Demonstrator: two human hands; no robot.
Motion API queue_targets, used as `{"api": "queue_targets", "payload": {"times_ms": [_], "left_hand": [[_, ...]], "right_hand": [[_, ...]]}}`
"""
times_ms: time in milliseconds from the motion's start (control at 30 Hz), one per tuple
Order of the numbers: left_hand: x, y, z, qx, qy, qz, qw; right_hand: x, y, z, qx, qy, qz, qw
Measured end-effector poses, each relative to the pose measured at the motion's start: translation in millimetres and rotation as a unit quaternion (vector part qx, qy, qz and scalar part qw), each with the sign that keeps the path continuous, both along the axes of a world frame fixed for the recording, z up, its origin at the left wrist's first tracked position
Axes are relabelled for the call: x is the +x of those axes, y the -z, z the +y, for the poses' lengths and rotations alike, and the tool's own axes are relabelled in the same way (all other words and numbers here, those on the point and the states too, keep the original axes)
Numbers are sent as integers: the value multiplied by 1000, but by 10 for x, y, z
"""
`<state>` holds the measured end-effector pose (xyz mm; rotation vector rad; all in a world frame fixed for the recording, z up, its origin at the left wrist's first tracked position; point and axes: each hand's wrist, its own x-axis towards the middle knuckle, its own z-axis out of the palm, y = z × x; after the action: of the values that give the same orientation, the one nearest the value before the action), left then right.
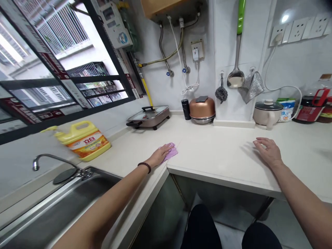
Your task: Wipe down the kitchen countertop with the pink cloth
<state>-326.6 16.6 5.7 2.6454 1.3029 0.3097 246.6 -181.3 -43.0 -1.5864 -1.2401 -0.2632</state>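
Observation:
My left hand, with a dark beaded bracelet on the wrist, presses a purple cleaning cloth onto the pale countertop near its inner corner. The fingers lie over the cloth and hide part of it. A thin seam line runs across the counter beside the cloth. On the right side, my right hand hovers low over the countertop, casting a shadow. Its fingers are loosely bent and apart, and nothing is in them.
Left are a steel sink, a faucet and a yellow detergent jug. Along the back stand an electric pan, a black bottle, a copper-coloured pot and a lidded cooker. A green-handled ladle hangs above.

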Motion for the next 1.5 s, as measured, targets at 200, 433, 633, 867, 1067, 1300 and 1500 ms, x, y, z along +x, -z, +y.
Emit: {"api": "queue_targets", "payload": {"times_ms": [200, 433, 633, 867, 1067, 1300, 1500], "left_hand": [[564, 3, 13, 0, -49, 52, 997], [2171, -36, -722, 7, 146, 50, 988], [3345, 24, -1086, -17, 272, 42, 961], [3316, 17, -460, 3, 218, 26, 976], [2100, -106, 311, 22, 36, 51, 998], [1031, -173, 743, 29, -203, 49, 978], [1694, -69, 847, 27, -182, 37, 982]], "right_hand": [[-43, -15, 14, -30, -1, 13, 999], [-17, -4, 9, -45, -13, 4, 999], [-3, -21, -29, -38, -18, 3, 999], [21, -49, -65, -62, -30, -8, 998], [19, -57, -75, -90, -43, -4, 995], [-67, -29, -20, -104, -62, -21, 992], [-109, -43, 34, -131, -76, -29, 988]]}}
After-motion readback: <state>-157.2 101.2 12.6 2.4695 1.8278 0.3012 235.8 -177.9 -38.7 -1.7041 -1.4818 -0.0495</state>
